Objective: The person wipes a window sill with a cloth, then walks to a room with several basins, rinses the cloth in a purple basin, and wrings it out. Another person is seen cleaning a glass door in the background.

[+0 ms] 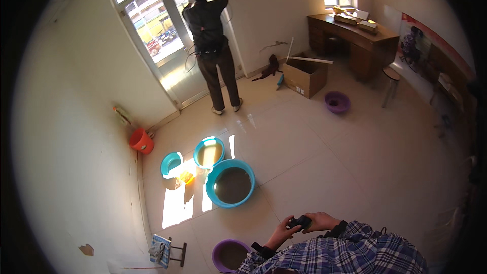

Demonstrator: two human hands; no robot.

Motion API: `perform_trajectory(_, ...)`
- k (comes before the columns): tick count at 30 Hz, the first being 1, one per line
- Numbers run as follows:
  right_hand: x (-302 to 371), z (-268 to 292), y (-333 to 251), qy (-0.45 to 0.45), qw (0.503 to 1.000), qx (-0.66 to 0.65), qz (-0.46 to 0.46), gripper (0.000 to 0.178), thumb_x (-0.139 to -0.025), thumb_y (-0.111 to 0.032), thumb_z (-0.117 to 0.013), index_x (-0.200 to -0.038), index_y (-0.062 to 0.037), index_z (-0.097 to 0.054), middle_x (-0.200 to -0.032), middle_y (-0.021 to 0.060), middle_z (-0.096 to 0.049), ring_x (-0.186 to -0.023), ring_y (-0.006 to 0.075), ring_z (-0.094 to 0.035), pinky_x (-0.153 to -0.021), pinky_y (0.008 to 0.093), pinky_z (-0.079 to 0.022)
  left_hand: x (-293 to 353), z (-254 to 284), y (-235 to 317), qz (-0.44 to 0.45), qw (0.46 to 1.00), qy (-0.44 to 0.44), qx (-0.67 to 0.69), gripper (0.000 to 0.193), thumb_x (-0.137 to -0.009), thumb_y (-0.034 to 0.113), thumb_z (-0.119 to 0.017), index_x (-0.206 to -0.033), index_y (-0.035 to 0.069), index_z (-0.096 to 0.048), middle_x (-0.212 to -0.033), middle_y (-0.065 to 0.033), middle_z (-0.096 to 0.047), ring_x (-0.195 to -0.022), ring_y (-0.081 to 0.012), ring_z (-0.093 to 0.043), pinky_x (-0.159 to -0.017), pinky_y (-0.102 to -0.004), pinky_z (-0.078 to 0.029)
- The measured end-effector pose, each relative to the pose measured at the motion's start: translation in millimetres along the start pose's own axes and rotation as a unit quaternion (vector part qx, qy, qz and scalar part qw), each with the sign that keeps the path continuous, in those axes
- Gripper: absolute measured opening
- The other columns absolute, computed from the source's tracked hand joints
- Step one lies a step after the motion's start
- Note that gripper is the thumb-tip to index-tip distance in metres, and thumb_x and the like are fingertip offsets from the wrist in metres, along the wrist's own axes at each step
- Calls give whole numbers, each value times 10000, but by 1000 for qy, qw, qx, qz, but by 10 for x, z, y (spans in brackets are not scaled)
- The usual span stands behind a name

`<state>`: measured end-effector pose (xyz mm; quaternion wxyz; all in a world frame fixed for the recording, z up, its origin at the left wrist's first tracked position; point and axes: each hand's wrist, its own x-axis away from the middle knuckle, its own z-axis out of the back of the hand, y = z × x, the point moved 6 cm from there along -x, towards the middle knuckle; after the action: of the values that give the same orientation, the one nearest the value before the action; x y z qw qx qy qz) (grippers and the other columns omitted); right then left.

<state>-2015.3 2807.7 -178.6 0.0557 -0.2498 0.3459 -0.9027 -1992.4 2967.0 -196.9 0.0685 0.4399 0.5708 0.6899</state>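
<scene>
Close in front of my plaid shirt, both hands hold one small black object (301, 222), whose kind is too small to make out. My left hand (285, 229) grips its left side with the fingers closed. From the other side my right hand (320, 221) closes on it, fingertips at its edge. Dark bands circle both wrists. Below and left of my left hand, a purple basin (217, 257) with murky water stands on the floor, partly covered by my sleeve. Farther off, a large turquoise basin (252, 187) holds dark water.
Two smaller turquoise basins (221, 152) and a red bucket (141, 141) stand toward the left wall. A folding stool (161, 251) is at lower left. Another person (208, 30) faces the glass door. Beyond are a cardboard box (304, 77), a purple bowl (337, 102) and a desk (355, 35).
</scene>
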Motion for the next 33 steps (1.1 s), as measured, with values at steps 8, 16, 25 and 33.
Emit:
perform_trajectory(8, 651, 1093, 815, 161, 981, -98, 43, 734, -731, -525, -700, -1279, -93, -474, -1204, 147, -565, -1074, 313, -572, -927, 388, -456, -951, -951, 1095, -103, 990, -92, -28, 645, -771, 66, -742, -1330, 57, -420, -1088, -136, -525, -934, -205, -599, -724, -295, -546)
perform_trajectory(16, 180, 1708, 1424, 174, 971, -166, -15, 725, -702, -507, -741, -1249, -89, -515, -1236, 136, -545, -1132, 293, -546, -991, 381, -425, -1902, -934, 1564, -76, 989, -122, -16, 652, -754, 71, -752, -1327, 73, -442, -1059, -109, -567, -889, -164, -595, -743, -265, -520)
perform_trajectory(25, -904, 3121, 1447, 219, 966, -132, -29, 677, -708, -510, -738, -1217, -107, -546, -1182, 119, -584, -1072, 281, -584, -922, 371, -468, -3130, -301, 2530, -65, 977, -181, 89, 697, -826, 209, -716, -1395, 85, -332, -1180, -125, -496, -1016, -194, -565, -858, -313, -508)
perform_trajectory(33, -1803, 3577, 1025, 224, 970, 0, 91, 627, -701, -430, -752, -1183, -84, -548, -1074, 127, -592, -1020, 301, -558, -880, 392, -461, -3542, 240, 2785, -50, 967, 38, 247, 561, -878, 371, -629, -1303, 54, -445, -1140, -91, -523, -1055, -166, -542, -841, -303, -496)
